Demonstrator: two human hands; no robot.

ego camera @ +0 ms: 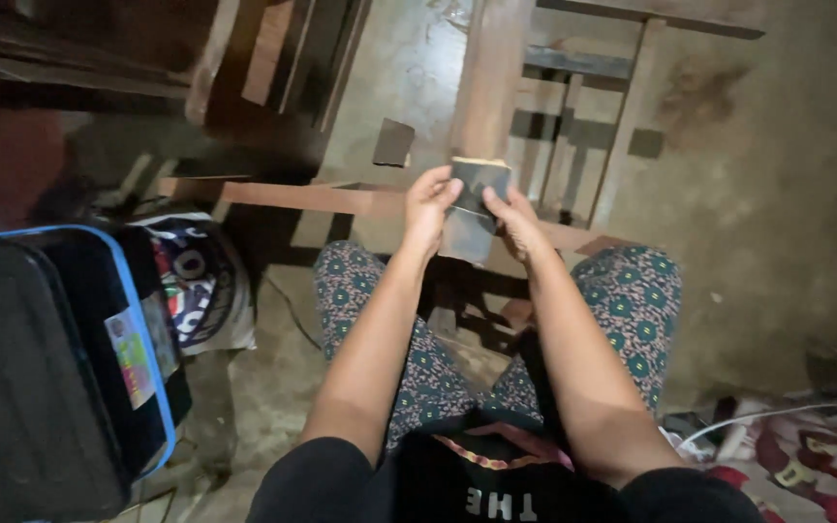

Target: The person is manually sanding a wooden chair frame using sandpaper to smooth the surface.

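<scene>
Head cam: left hand & right hand each pinch, fingers pressed together, opposite edges of dark sandpaper sheet wrapped on upright wooden post, above patterned knees.

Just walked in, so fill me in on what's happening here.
A seated person in patterned trousers holds a dark sheet, likely sandpaper, with both hands. The left hand grips its left edge and the right hand its right edge, pressing it against a wooden post that stands between their knees. A second dark piece lies on the concrete floor beyond. A black case with blue trim sits to the person's left, with a printed bag beside it.
</scene>
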